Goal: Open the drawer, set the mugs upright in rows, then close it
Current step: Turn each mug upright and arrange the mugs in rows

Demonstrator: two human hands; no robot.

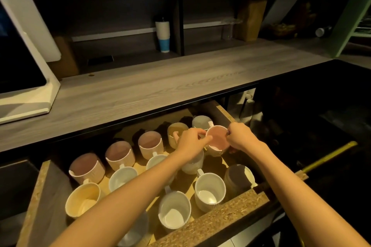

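The left hand (192, 141) and right hand (240, 136) are pinching opposite sides of the rim of the pink mug (217, 139), holding it upright at the far right of the open drawer (216, 218) (just in front of a grey mug (200, 122)). Lowering it straight and level, clear of its neighbours, is probably what is needed.
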